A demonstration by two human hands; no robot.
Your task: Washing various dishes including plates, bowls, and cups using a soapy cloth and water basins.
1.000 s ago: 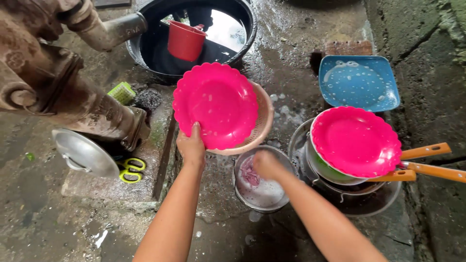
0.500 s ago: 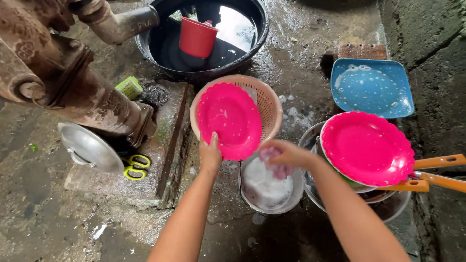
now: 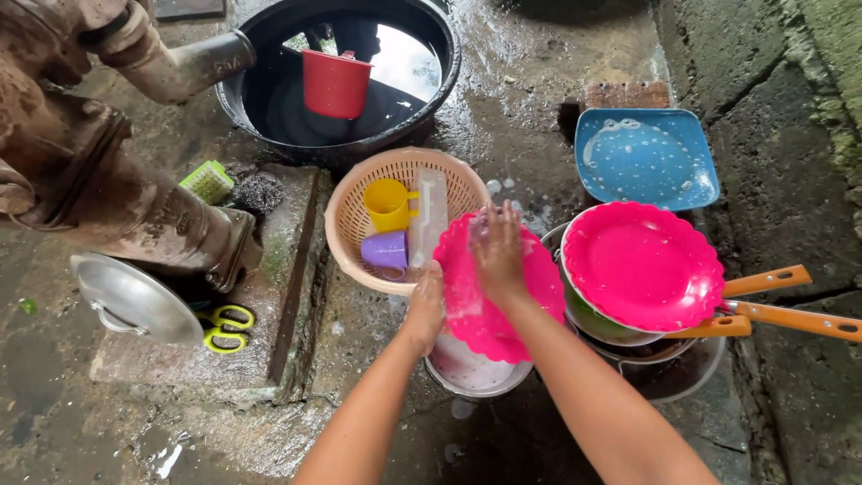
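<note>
head view: soapy scalloped pink plate [image 3: 485,310]

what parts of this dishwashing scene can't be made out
- Metal bowl, head view: the pink plate held over it hides what it holds.
- Left hand: its fingers are hidden behind the plate's edge.
- Pans under the second pink plate: only the orange handles and rims show.
- Black basin: its far rim is cut off by the top edge.
- Right hand: foam blurs the fingertips.
</note>
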